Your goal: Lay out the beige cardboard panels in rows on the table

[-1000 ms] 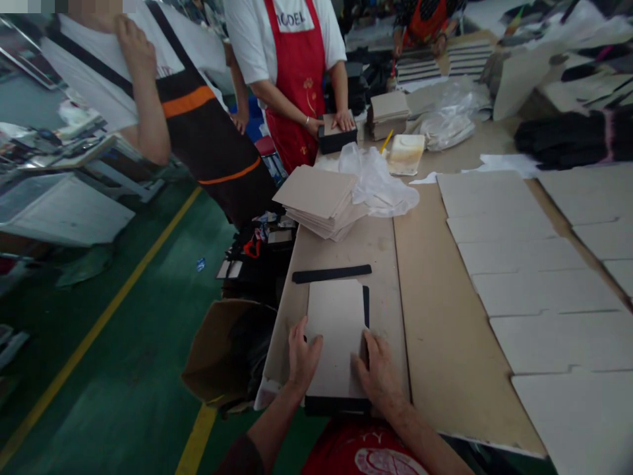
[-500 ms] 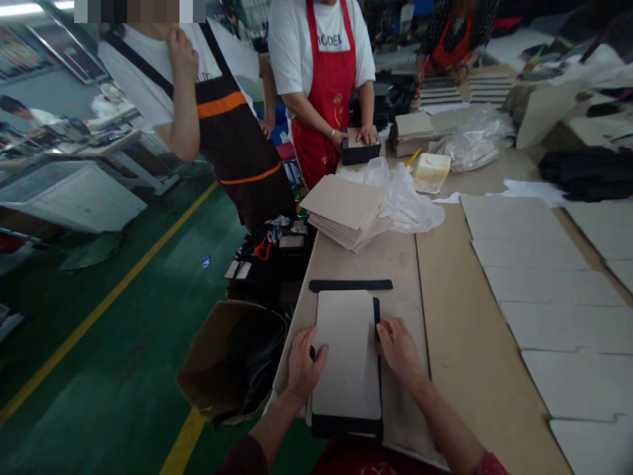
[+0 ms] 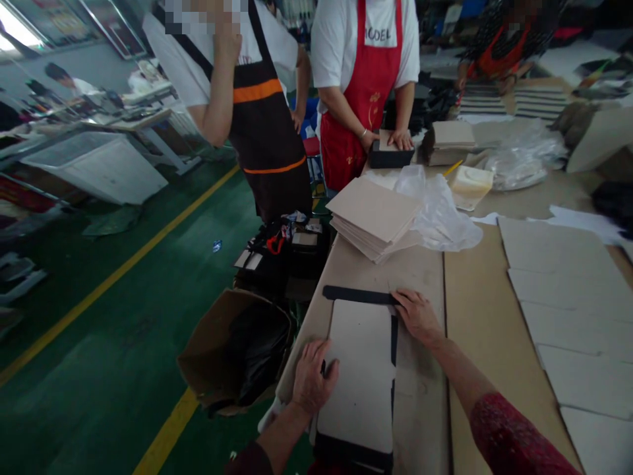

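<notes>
A grey-beige cardboard panel (image 3: 359, 369) lies lengthwise before me on black material, which shows as a dark band (image 3: 353, 448) along the near end and as flaps on the right edge. My left hand (image 3: 314, 377) rests at the panel's left edge, thumb apart from the fingers, with a bit of black material in the gap. Across the far end lies a narrow black strip (image 3: 359, 294). My right hand (image 3: 418, 315) has its fingertips closed on the strip's right end; the exact grip is partly hidden.
Stacked cardboard sheets (image 3: 376, 218) and crumpled clear plastic (image 3: 445, 211) lie farther up the table. Overlapping panels (image 3: 568, 316) cover the right side. An open carton (image 3: 208, 363) stands on the floor at left. A co-worker in a red apron (image 3: 368, 92) presses on a dark box (image 3: 391, 157).
My right hand has moved from the panel's right edge up to the strip's right end. The strip now tilts slightly. My left hand stays at the left edge; the view has shifted.
</notes>
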Demonstrator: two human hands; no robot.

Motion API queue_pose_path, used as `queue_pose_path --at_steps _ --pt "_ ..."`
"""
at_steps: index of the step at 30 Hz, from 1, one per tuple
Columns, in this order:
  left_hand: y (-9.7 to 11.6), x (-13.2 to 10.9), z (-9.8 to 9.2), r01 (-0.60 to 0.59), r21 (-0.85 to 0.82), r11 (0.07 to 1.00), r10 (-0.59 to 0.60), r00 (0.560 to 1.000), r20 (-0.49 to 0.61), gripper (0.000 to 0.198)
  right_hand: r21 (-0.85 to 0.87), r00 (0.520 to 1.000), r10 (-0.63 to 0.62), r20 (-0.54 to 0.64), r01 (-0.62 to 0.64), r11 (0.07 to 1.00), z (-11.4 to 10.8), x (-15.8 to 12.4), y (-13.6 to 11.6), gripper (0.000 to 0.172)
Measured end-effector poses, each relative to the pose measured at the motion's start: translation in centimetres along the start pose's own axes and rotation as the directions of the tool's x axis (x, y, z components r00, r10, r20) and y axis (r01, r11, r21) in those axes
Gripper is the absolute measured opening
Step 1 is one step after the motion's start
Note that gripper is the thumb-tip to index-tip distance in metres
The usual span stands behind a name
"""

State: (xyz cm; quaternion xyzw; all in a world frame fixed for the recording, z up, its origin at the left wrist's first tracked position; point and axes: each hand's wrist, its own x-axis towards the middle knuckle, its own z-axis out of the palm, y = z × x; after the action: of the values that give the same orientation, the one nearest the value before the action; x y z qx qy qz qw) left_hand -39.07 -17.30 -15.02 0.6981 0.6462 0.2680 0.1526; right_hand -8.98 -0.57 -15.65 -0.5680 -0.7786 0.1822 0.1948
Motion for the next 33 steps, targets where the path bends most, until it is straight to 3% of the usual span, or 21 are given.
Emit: queue_pose_path --at_steps 8,12,17,24,29,33 --pt "0.2 -0.1 -0.1 0.015 0.019 1.000 -0.016 0.999 0.031 0.041 0.092 0.998 0.041 -0.055 -0.035 0.995 1.0 3.9 -1.2 0.038" --pt "0.4 0.0 -0.1 0.018 0.012 1.000 -0.018 0.999 0.029 0.042 0.182 0.981 0.153 -0.115 -0.131 0.975 0.9 0.4 -2.6 0.042" --pt "0.6 0.2 -0.3 0.025 0.004 1.000 -0.025 0.999 0.028 0.044 0.294 0.953 0.288 -0.091 -0.251 0.922 2.3 -4.2 -5.0 0.046" --pt "0.7 0.2 -0.3 0.021 0.021 1.000 -0.022 0.999 0.023 0.043 0.401 0.927 0.339 -0.159 -0.254 0.880 2.2 -4.2 -6.4 0.041" --pt "0.8 0.2 -0.3 0.015 0.011 1.000 -0.015 1.000 0.025 0.044 0.452 0.925 0.338 -0.174 -0.230 0.862 1.7 -5.7 -7.7 0.025" --pt "0.8 0.2 -0.4 0.018 0.016 1.000 -0.018 1.000 0.022 0.044 0.478 0.876 0.447 -0.180 -0.320 0.818 2.7 -6.0 -7.7 0.033"
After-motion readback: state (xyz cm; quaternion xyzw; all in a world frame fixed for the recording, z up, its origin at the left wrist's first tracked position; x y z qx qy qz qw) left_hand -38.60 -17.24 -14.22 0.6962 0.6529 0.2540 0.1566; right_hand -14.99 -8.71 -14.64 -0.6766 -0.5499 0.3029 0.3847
